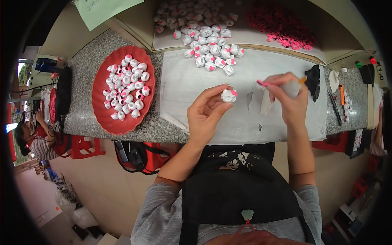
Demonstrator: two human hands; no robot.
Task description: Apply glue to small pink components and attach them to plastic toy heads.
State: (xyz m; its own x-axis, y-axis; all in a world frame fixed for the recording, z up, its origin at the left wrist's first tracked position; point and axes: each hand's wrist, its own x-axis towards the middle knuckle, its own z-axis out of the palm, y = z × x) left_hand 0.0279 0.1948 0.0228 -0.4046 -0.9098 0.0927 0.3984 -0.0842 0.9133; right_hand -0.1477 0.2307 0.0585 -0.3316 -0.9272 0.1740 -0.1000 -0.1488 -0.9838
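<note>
My left hand (206,116) pinches a small white cat-head figure (228,96) with a pink bow between thumb and fingertips. To its right, my right hand (293,102) holds a small pink piece (262,83) at its fingertips. A whitish translucent squeeze bottle (290,88) with an orange tip is tucked in the same hand. Both hands are over a pale sheet (183,81) on the table. Beyond them lies a heap of similar white heads (212,47), and a pile of pink pieces (283,26) is at the far right.
A red scalloped tray (100,90) full of white-and-pink heads stands on the left of the speckled countertop (81,114). A black cloth scrap (313,81), a dark pen (335,108) and an orange marker (341,94) lie at the right. Another person (38,139) sits at far left.
</note>
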